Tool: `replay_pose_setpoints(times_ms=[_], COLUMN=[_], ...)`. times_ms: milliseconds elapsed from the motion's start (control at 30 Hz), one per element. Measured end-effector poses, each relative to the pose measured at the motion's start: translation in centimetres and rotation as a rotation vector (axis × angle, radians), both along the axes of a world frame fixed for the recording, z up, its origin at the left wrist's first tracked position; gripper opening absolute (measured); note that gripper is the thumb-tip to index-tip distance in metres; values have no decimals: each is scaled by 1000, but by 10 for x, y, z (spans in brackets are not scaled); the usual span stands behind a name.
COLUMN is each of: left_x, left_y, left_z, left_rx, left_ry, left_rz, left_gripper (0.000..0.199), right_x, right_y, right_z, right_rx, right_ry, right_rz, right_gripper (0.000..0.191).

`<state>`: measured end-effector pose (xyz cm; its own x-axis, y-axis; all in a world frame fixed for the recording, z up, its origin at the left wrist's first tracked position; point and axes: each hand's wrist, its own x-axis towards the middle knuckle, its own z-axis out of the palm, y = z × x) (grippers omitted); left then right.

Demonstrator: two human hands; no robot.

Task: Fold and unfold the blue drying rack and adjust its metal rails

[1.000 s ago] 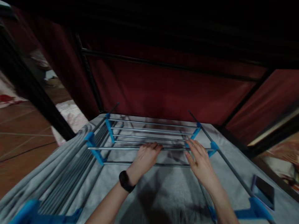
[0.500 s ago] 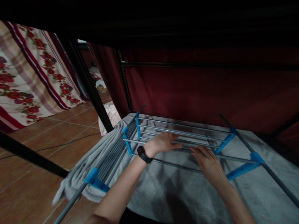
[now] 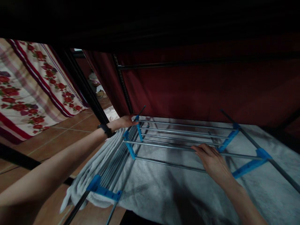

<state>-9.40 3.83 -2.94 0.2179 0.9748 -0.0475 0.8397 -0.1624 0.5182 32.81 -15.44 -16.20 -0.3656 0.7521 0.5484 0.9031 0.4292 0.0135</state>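
A shoe rack of grey metal tubes (image 3: pixel 168 145) with blue plastic joints lies on a grey blanket. My left hand (image 3: pixel 126 121), with a black watch on its wrist, is at the rack's far left corner. Its fingers and thumb close around the blue joint (image 3: pixel 137 118) there, though part of the grip is hidden. My right hand (image 3: pixel 209 156) holds the front cross tube right of its middle, fingers curled over it. At the near left sits another blue joint (image 3: pixel 103 189) on a side tube. Several parallel tubes (image 3: pixel 114 165) lie along the left side.
The grey blanket (image 3: pixel 159 190) covers a bed under a dark overhead frame. Behind hangs a dark red curtain (image 3: pixel 187 90) with a black rail (image 3: pixel 178 64). Black posts (image 3: pixel 79 81) stand at left, beyond them a tiled floor (image 3: pixel 67 132) and a flowered cloth (image 3: pixel 30 93).
My left hand has moved left and away from the rack's middle to its far left corner joint. My right hand stays on the front tube. The view has shifted slightly.
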Motion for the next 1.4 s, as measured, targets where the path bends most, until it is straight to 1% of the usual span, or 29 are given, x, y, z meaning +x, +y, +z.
replay_pose_setpoints(times_ms=[33, 100, 167, 233, 300, 367, 433, 533, 600, 700, 833, 933, 1000, 1067, 1133, 1233, 1267, 1333, 1400], left_x=[-13, -29, -34, -30, -25, -21, -19, -19, -19, -19, -20, -18, -17, -15, -15, -14, -14, -14, -14], left_y=[-5, -17, -29, -38, -42, -44, -45, -47, -48, -48, -47, -47, -48, -49, -49, -50, -51, -51, -52], left_z=[-11, -31, -45, -53, -56, -57, -56, -56, -57, -65, -77, -82, -83, -82, -81, -81, -80, -80, -78], left_rx=[-87, -288, -491, -615, -626, -579, -545, -551, -560, -534, -477, -497, -530, -547, -551, -519, -504, -473, -448], left_ry=[-118, -365, -562, -711, -791, -807, -819, -846, -854, -865, -953, -1021, -1060, -1089, -1096, -1080, -1071, -1051, -1020], left_rz=[82, 155, 192, 241, 274, 255, 217, 199, 209, 232, 221, 220, 239, 255, 261, 244, 233, 211, 202], left_gripper=[74, 69, 56, 42, 31, 24, 21, 18, 17, 20, 25, 28, 27, 26, 26, 26, 26, 26, 27], right_x=[0, 1, 2, 3, 5, 8, 9, 9, 7, 3, -3, -12, -25, -43, -68, -113, -129, -161, -192], right_y=[1, 2, 2, 3, 2, 2, 1, -2, -3, -5, -6, -5, -3, 1, 7, 18, 23, 33, 46], right_z=[0, -1, -2, -3, -4, -5, -6, -6, -3, 2, 8, 10, 12, 16, 23, 36, 40, 50, 57], right_rx=[1, 9, 16, 16, 7, -2, -5, 0, 8, 17, 26, 13, -28, -81, -121, -170, -191, -245, -292], right_ry=[0, -3, -11, -19, -28, -36, -42, -51, -59, -67, -60, -64, -78, -92, -101, -95, -83, -75, -57], right_rz=[-1, -6, -9, -15, -19, -18, -16, -22, -28, -28, -3, 21, 36, 59, 90, 150, 188, 312, 395], right_gripper=[34, 34, 35, 37, 40, 42, 44, 47, 46, 40, 35, 36, 38, 42, 47, 53, 53, 54, 50])
